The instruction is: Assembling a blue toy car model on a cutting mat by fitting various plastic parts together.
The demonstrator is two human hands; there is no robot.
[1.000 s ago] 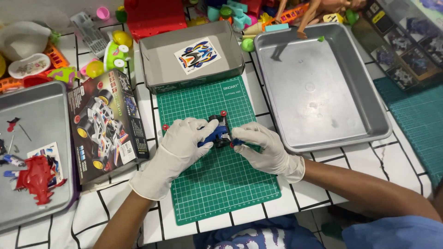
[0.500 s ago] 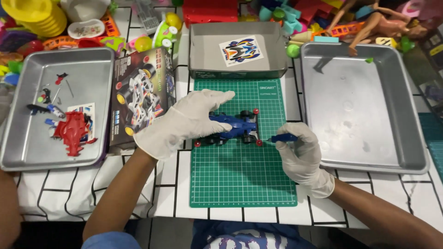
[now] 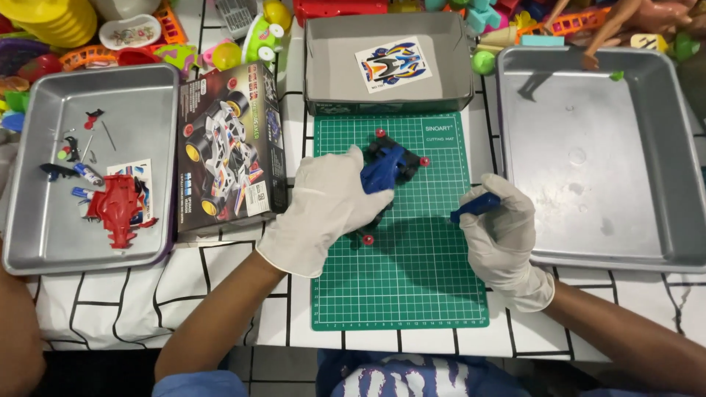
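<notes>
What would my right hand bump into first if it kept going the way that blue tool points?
Probably the blue toy car under your left hand: the blue tool in your right hand points leftward along the green cutting mat. Heights are unclear.

Green mat mostly open, both sides hemmed in by trays and box.

Lower half of cutting mat (image 3: 401,294) is bare, free to pass between left hand (image 3: 323,209) and right hand (image 3: 500,235). Blue toy car (image 3: 386,167) blocks mat's upper middle. Grey cardboard tray (image 3: 388,66) walls off the top edge. Printed toy box (image 3: 228,147) stands just left, with the left metal tray (image 3: 37,184) of parts beyond it. Right metal tray (image 3: 610,162) has a bare floor but raised rims. Toy clutter (image 3: 243,33) fills the far edge.
</notes>
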